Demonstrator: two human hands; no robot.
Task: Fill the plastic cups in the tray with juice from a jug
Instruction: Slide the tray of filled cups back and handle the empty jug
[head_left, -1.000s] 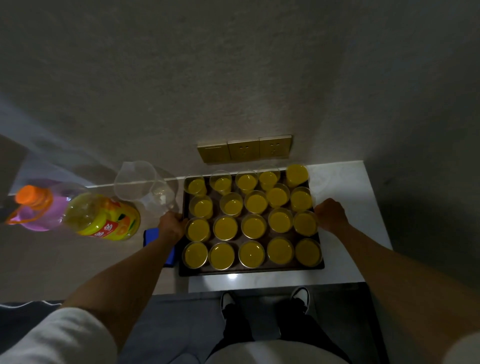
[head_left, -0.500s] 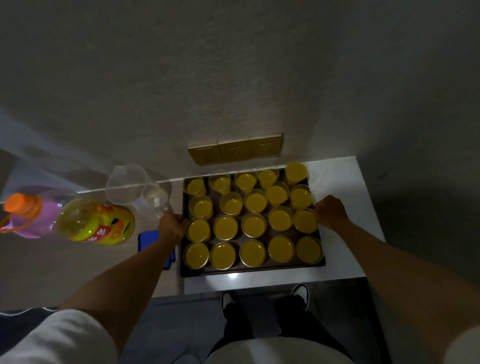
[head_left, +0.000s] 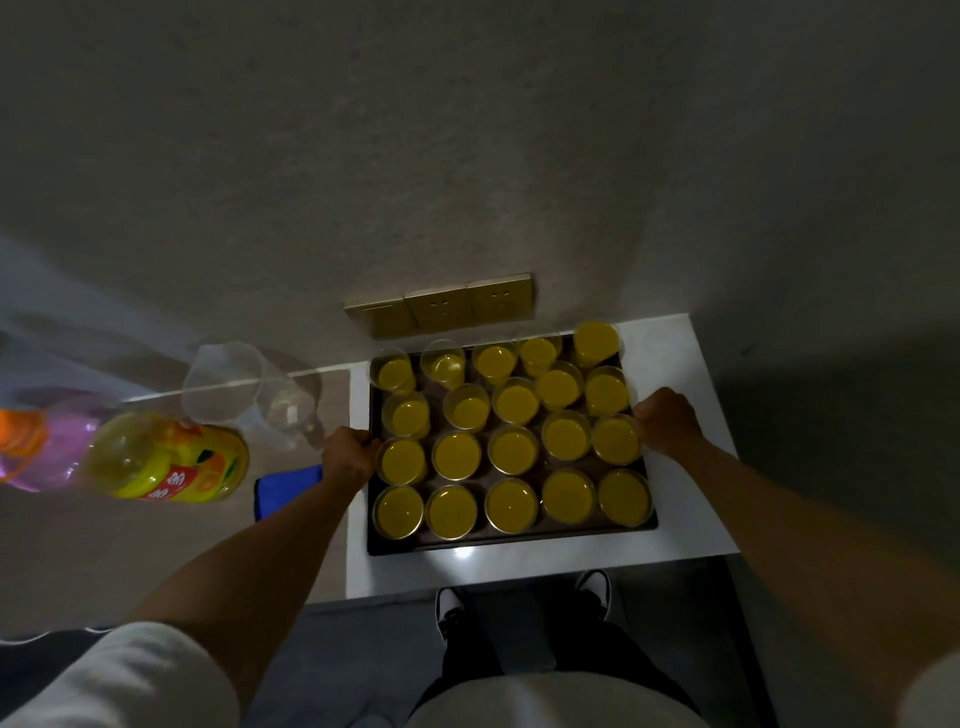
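Both hands' grip (head_left: 350, 453) (head_left: 667, 420) on tray (head_left: 509, 541) edges

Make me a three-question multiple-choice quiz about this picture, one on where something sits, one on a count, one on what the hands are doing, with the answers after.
1. Where does the clear plastic measuring jug stand?
A. To the left of the dark rectangular tray
B. Inside the tray
C. To the right of the tray

2. How many clear plastic cups of yellow juice are in the tray?
A. Twelve
B. Twenty
C. Thirty

3. What are the two hands doing?
A. Pouring from the jug
B. Hanging idle
C. Gripping the tray's side edges

Answers:
1. A, the jug sits left of the tray, behind the yellow-labelled juice bottle lying on its side.
2. B, four rows of five cups.
3. C, the left hand curls over the left edge and the right hand over the right edge.
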